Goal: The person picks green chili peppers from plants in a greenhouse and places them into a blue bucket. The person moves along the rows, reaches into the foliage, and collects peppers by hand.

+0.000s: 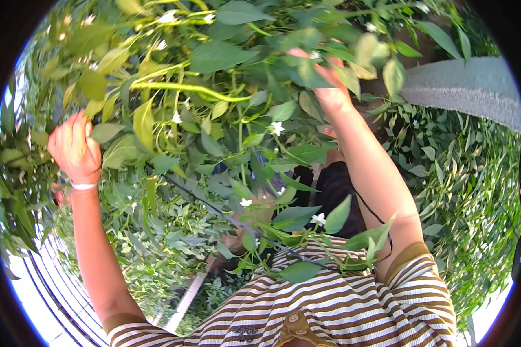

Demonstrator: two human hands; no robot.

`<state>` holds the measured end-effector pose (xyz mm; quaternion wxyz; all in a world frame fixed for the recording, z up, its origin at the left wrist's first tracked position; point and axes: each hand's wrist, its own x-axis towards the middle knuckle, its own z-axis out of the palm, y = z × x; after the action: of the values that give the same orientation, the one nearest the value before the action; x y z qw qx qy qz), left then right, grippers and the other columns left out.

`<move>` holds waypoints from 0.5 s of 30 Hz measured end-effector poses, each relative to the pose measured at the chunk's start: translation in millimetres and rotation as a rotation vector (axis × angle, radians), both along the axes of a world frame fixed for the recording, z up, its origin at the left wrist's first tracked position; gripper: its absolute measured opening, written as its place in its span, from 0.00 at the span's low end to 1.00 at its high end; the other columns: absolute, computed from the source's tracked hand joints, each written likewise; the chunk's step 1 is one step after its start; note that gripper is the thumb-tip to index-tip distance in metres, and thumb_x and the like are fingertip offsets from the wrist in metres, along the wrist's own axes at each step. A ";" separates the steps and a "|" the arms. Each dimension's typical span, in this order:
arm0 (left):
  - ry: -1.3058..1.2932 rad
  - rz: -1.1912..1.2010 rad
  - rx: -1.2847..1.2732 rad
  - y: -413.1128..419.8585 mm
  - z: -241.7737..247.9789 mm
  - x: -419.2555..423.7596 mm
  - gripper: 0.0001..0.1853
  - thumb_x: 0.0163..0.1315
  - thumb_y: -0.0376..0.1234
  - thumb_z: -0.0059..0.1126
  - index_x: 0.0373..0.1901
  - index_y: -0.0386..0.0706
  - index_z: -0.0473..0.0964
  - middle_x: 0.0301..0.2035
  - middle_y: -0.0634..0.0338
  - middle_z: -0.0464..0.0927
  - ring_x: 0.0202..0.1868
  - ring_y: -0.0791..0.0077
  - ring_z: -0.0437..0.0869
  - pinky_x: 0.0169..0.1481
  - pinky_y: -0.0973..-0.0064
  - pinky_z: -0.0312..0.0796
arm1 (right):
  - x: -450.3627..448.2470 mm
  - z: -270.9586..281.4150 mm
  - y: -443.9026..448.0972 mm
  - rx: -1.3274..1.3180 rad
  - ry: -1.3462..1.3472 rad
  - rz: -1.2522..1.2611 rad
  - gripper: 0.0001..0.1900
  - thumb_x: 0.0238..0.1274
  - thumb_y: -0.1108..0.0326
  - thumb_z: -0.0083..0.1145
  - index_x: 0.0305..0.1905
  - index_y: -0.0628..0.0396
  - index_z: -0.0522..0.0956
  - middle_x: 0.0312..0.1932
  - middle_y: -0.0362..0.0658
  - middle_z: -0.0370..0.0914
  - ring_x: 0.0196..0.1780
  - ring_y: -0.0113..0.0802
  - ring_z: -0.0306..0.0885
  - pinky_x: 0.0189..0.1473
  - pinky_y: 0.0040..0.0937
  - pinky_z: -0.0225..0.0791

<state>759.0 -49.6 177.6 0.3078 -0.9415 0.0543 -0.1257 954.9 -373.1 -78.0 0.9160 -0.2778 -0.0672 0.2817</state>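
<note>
Leafy pepper plants with small white flowers [277, 128] fill the space before me. My left hand [76, 147], a white band at its wrist, is raised at the left among the leaves. Its fingers are curled, and whether they grip anything is hidden. My right hand [330, 78] reaches into the foliage at the upper middle, blurred and partly covered by leaves. What its fingers touch cannot be made out. Between the hands runs a long, curved, light-green pepper or stem [191, 89]. A broad green leaf [219, 55] hangs above it.
A dark cord [225, 214] slants through the foliage towards my striped shirt [286, 303]. On the right, a grey rough-surfaced band [464, 84] curves above more dense plants [469, 173]. A pale pole [189, 299] stands low at the left, near dark curved lines [54, 295].
</note>
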 end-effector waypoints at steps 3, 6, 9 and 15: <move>0.037 0.072 0.016 -0.7 0.0 -2.8 0.15 0.61 0.32 0.48 0.48 0.42 0.76 0.42 0.57 0.78 0.42 0.62 0.77 0.53 0.67 0.61 | 5.8 51.2 37.6 -0.494 -0.262 0.130 0.32 0.50 0.58 0.69 0.61 0.52 0.69 0.52 0.44 0.77 0.58 0.34 0.73 0.62 0.38 0.63; 0.064 0.086 0.004 -11.8 2.0 2.6 0.14 0.61 0.32 0.48 0.47 0.40 0.75 0.41 0.55 0.78 0.42 0.60 0.77 0.52 0.65 0.61 | -20.7 108.3 73.5 -0.783 -0.771 0.037 0.38 0.47 0.58 0.69 0.65 0.50 0.65 0.59 0.52 0.70 0.65 0.43 0.65 0.69 0.48 0.51; 0.163 0.237 0.055 -10.3 5.8 -2.7 0.15 0.58 0.32 0.49 0.48 0.41 0.75 0.44 0.53 0.77 0.45 0.57 0.77 0.51 0.63 0.62 | -69.3 114.9 82.3 -0.973 -0.988 0.144 0.37 0.58 0.58 0.60 0.71 0.47 0.56 0.67 0.59 0.57 0.70 0.53 0.54 0.72 0.57 0.39; 0.183 0.206 0.075 -20.0 13.0 -19.3 0.18 0.61 0.37 0.49 0.52 0.45 0.74 0.48 0.53 0.77 0.50 0.55 0.76 0.57 0.61 0.62 | -95.2 110.5 72.9 -0.958 -1.001 0.218 0.40 0.58 0.58 0.60 0.73 0.45 0.53 0.72 0.63 0.45 0.74 0.57 0.46 0.72 0.57 0.37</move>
<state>739.8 -69.6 190.6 0.3479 -0.9375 -0.0101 -0.0050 859.7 -300.2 32.5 0.5181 -0.7388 -0.3768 0.2089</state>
